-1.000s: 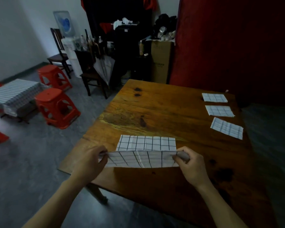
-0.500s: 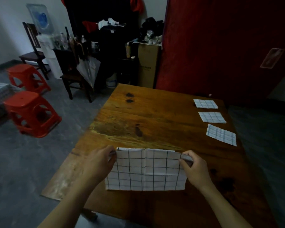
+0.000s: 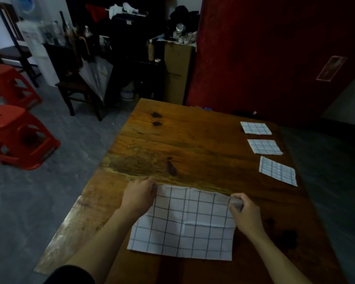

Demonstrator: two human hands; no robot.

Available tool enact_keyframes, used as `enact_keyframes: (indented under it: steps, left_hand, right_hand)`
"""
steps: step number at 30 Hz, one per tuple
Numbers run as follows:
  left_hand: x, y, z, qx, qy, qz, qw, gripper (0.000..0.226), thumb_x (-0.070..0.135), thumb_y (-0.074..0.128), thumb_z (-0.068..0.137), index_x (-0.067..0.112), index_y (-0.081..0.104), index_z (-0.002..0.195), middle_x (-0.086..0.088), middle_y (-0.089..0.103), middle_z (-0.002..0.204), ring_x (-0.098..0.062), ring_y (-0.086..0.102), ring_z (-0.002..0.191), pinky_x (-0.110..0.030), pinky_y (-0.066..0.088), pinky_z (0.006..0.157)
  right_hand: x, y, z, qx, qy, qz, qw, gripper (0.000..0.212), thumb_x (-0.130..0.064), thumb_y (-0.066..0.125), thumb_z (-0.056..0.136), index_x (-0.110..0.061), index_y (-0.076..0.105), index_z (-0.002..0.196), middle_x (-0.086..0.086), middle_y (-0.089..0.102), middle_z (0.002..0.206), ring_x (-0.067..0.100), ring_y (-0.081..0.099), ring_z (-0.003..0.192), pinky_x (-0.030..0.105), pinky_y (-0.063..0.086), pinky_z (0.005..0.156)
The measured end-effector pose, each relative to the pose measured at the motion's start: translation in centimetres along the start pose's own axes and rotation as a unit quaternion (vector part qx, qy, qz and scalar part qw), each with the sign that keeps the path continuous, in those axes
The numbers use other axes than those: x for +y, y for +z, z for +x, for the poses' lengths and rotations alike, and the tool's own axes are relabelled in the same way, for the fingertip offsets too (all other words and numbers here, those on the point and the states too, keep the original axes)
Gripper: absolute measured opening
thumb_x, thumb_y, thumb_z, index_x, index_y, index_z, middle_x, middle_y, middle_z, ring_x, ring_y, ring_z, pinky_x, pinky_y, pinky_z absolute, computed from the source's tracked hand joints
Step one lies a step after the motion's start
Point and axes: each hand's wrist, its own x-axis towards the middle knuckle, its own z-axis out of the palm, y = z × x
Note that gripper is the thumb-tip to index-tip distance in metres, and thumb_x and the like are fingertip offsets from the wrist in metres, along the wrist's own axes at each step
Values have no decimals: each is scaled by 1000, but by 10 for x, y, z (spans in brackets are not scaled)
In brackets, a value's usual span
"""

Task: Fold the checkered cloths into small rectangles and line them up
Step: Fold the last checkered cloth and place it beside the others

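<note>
Pinching cloth (image 3: 184,220) far corners, left hand (image 3: 138,196), right hand (image 3: 244,212); apparently flatter than before.

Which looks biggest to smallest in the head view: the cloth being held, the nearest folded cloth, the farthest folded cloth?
1. Held cloth, clearly largest.
2. Nearest folded cloth.
3. Farthest folded cloth.
The two folded ones may match; the far one's distance from the camera makes that ranking unsure.

Left hand (image 3: 138,196), right hand (image 3: 245,212) (both pinching)
</note>
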Motion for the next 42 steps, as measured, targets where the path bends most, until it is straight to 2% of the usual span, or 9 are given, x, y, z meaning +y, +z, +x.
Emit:
enact_keyframes:
  steps: [2, 5, 7, 12, 16, 21, 24, 34, 42]
  left_hand:
    - [3, 8, 6, -25, -23, 2, 999, 12, 22, 59, 88, 20, 55, 99, 0, 61, 95, -28, 60, 87, -38, 47, 66]
    - [7, 21, 4, -26, -42, 32, 998, 48, 23, 73, 79, 21, 49, 121, 1, 56, 116, -25, 52, 109, -40, 48, 84]
    - [10, 31, -2, -31, -36, 38, 998, 58, 26, 77, 76, 21, 48, 126, 1, 55, 122, -25, 49, 114, -41, 48, 87]
    - [12, 58, -17, -69, -1, 41, 997, 48, 26, 76, 78, 22, 56, 121, 2, 56, 124, -23, 50, 114, -37, 46, 87]
    - [22, 76, -29, -129, 7, 23, 991, 38, 28, 66, 87, 25, 56, 123, 5, 52, 131, -18, 45, 122, -34, 40, 98]
    - [47, 103, -57, -184, 20, 9, 983, 52, 32, 63, 88, 30, 43, 135, 9, 40, 143, -12, 34, 132, -30, 32, 109]
    - [53, 118, -69, -201, 17, 17, 979, 65, 37, 61, 88, 25, 33, 145, 6, 31, 154, -15, 26, 141, -33, 28, 113]
    - [10, 124, -84, -240, 74, 38, 967, 75, 52, 57, 88, 31, 22, 151, 6, 12, 162, -19, 8, 149, -40, 14, 120]
    - [-6, 128, -92, -227, 107, 40, 967, 81, 66, 56, 77, 33, 29, 146, 4, 22, 160, -23, 19, 147, -40, 11, 114]
  right_hand:
    - [3, 4, 6, 13, 5, -9, 1000, 32, -16, 66, 89, -24, 57, 118, -4, 58, 114, 17, 55, 111, 31, 51, 84]
    - [8, 10, 13, 45, -15, -88, 995, 45, -22, 69, 86, -29, 52, 127, -4, 48, 128, 18, 41, 125, 41, 41, 103]
    - [12, 16, 14, 32, -36, -127, 991, 50, -25, 70, 85, -28, 49, 131, -4, 43, 134, 18, 35, 130, 42, 35, 108]
    - [19, 43, 7, -16, -71, -149, 986, 50, -26, 67, 89, -25, 48, 135, -4, 40, 140, 15, 32, 133, 32, 30, 109]
    - [19, 72, -6, -107, -117, -149, 976, 48, -31, 61, 92, -26, 45, 138, -8, 38, 143, 11, 31, 136, 27, 27, 112]
    - [11, 107, -31, -237, -168, -225, 930, 65, -32, 56, 94, -32, 23, 150, -9, 9, 161, 11, 3, 148, 31, 10, 117]
    - [12, 119, -38, -273, -193, -267, 904, 75, -30, 54, 96, -24, 8, 154, -7, -5, 162, 11, -9, 148, 30, -4, 116]
    - [48, 113, -42, -266, -201, -293, 896, 83, -50, 51, 94, -30, -3, 154, -12, -22, 157, 8, -24, 144, 37, -2, 122]
    - [66, 98, -50, -249, -156, -289, 911, 87, -56, 55, 89, -36, -2, 153, -12, -24, 157, 8, -28, 143, 34, -6, 119]
